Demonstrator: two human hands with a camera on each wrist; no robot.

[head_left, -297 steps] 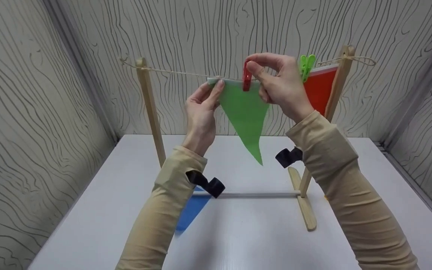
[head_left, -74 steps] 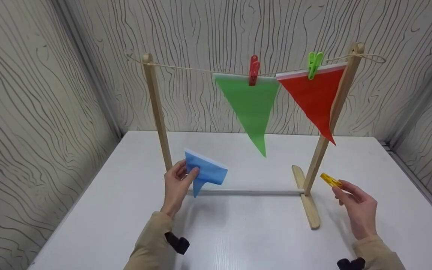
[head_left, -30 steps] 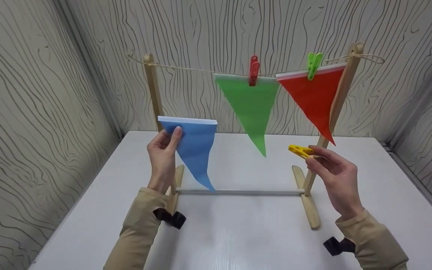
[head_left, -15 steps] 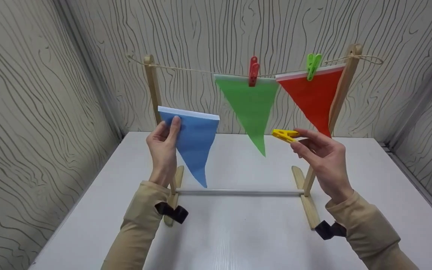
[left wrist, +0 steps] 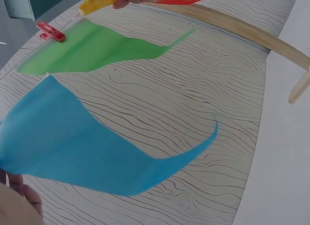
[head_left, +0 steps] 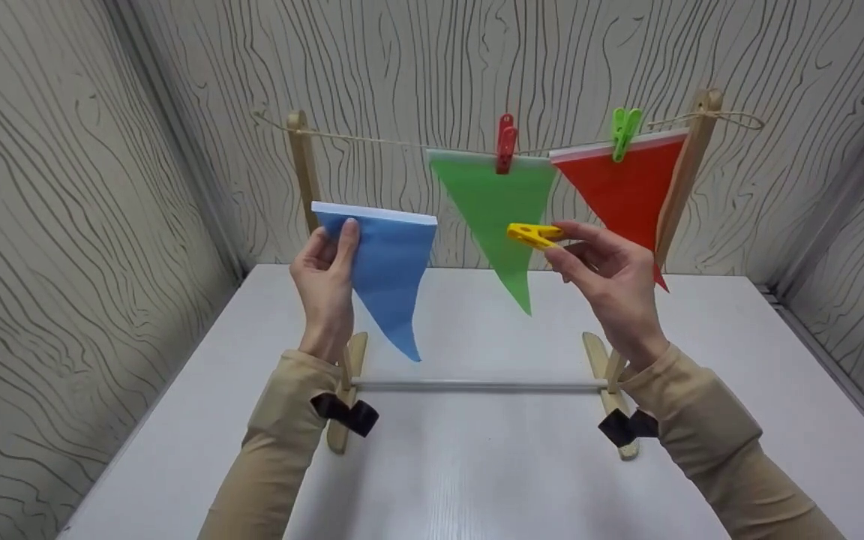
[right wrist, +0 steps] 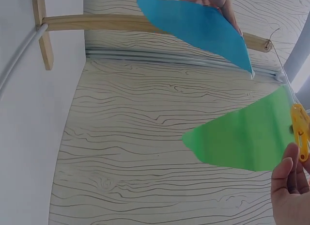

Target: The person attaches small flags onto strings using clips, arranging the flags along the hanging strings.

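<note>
My left hand (head_left: 325, 281) pinches a blue paper pennant (head_left: 393, 270) near its white folded top edge, thumb in front. The pennant hangs below the string (head_left: 372, 139), in front of the left post, its tip curling. Between thumb and fingertips, my right hand (head_left: 612, 281) holds a yellow clothespin (head_left: 531, 234), pointing left in front of the green pennant (head_left: 488, 195). That green pennant hangs on the string under a red clothespin (head_left: 505, 144). To its right a red pennant (head_left: 619, 176) hangs under a light green clothespin (head_left: 625, 133), partly behind my right hand.
Two wooden posts, the left one (head_left: 301, 161) and the right one (head_left: 691, 169), carry the string. A white rod (head_left: 477, 385) joins their feet on the white table (head_left: 469, 472). Wood-patterned panels (head_left: 402, 60) stand behind and at both sides.
Both hands have risen since a second ago. The blue pennant has come up toward the string, and the yellow clothespin has moved left and up. Earlier, the red clothespin was put on the green pennant.
</note>
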